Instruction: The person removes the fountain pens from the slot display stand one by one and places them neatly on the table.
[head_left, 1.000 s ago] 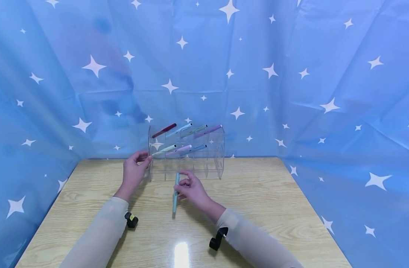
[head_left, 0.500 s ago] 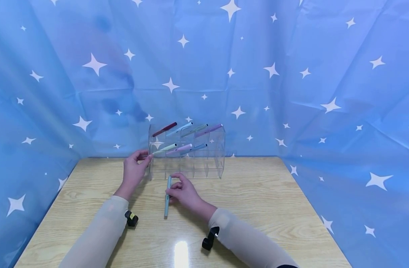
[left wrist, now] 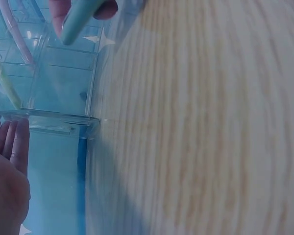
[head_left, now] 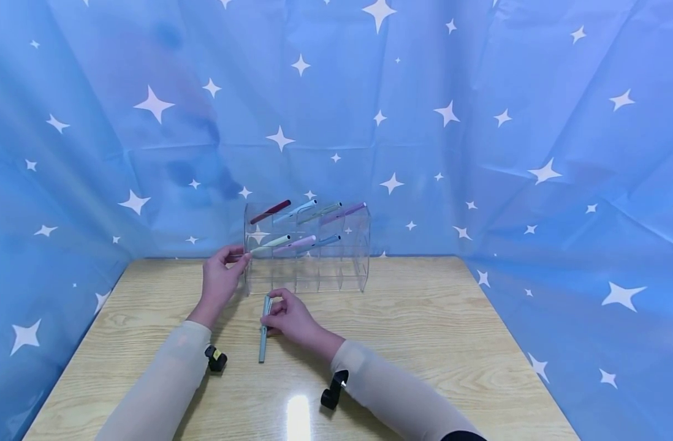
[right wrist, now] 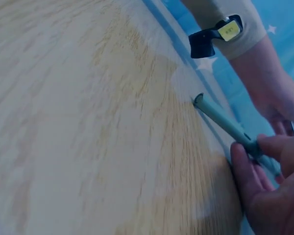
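A clear display rack [head_left: 331, 285] stands at the table's back, with several slanted pens in its two upper tiers. My left hand [head_left: 219, 282] holds the rack's left side, its thumb at the front edge; in the left wrist view, the fingers [left wrist: 20, 144] touch the side panel. My right hand [head_left: 295, 320] pinches a teal pen [head_left: 262, 346] between thumb and fingers, in front of the rack's lower left corner. The pen slants, its lower end toward the table's front. In the right wrist view, the same pen [right wrist: 220, 117] crosses the fingers, partly covered by them.
The upper tier bears a dark red pen [head_left: 270, 211], a light blue pen [head_left: 296, 211], a green pen [head_left: 321, 213] and a purple pen [head_left: 344, 213]. Below them lie a pale green pen [head_left: 271, 245], a pink pen [head_left: 295, 244] and a blue pen [head_left: 328, 241]. A starry blue curtain [head_left: 480, 153] surrounds the wooden table [head_left: 425, 343].
My right hand has moved left and slightly toward the table's front, carrying the teal pen along. The left hand keeps its place on the rack.
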Tool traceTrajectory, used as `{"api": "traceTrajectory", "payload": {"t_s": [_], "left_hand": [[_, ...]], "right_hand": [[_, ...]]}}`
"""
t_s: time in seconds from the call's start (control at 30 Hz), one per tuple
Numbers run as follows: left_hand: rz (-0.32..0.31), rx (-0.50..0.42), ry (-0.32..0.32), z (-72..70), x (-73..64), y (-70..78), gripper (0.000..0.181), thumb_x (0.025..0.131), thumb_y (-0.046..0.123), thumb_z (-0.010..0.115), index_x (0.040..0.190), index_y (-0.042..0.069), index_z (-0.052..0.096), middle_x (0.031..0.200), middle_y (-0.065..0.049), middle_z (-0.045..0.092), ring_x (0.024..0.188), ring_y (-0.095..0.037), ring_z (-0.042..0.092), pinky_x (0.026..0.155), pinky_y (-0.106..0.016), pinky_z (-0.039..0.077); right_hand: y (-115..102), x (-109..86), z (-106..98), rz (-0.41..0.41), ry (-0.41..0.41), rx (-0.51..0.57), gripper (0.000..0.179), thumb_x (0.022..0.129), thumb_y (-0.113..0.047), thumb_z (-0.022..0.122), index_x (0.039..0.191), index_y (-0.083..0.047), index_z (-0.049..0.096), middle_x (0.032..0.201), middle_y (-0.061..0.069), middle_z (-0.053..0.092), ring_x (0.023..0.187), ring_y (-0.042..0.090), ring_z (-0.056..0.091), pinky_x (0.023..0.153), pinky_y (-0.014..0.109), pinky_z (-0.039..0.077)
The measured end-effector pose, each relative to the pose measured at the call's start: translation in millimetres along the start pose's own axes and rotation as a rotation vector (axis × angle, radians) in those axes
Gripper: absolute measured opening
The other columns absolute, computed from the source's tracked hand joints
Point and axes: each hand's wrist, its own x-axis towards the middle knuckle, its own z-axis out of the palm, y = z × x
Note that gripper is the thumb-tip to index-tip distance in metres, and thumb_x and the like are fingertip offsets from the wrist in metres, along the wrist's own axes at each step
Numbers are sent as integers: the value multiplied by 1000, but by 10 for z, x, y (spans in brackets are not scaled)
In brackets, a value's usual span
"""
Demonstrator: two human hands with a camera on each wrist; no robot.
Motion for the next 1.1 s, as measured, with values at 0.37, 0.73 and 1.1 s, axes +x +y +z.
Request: {"api": "traceTrajectory", "payload": {"t_s": [0.37,0.73,1.1], "left_hand": [[9,-9,1,1,13,-4,35,105,24,81,129,-1,76,120,-14,78,107,-24,70,75,-14,59],[9,-17,2,-3,12,-10,33,105,23,81,127,-1,76,119,-14,79,105,-23,70,75,-14,59],[6,-11,2,4,21,-27,35,106,23,80,129,-2,75,120,-15,77,107,-23,70,76,-14,59]], "right_hand": [[-45,10,38,-15,24,-79,52,94,9,81,140,-1,58,100,19,75,74,20,74,73,37,68],[-142,10,-5,31,-31,-220,59,95,4,84,149,2,59,96,11,72,75,20,74,74,35,68],[-173,24,-9,55,-17,-229,55,94,4,86,143,3,62,94,10,74,75,23,76,73,34,68]]}}
